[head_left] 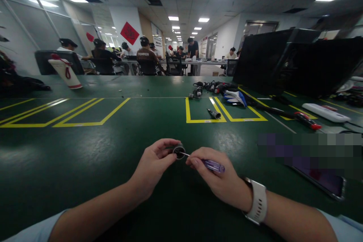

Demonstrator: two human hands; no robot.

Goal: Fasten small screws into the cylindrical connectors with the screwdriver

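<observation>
Pinched between the thumb and fingers of my left hand (154, 164) is a small round metal housing (179, 152), its hollow end turned toward my right. My right hand (217, 177) is closed around a screwdriver (214, 165) with a clear purple handle. The thin shaft points left and its tip reaches into the housing's opening; what it touches inside is too small to make out. Both hands are just above the green table (119, 151). Farther off, a metal part with a dark pointed end (214, 114) lies inside a yellow-taped rectangle.
At the back right sit several dark metal parts (197, 91), a blue and white glove (235, 97) and a red-ended tool (307, 120). A white power strip (326, 112) and a phone (319, 177) lie to the right. A white cup (66, 72) leans at back left. People sit beyond.
</observation>
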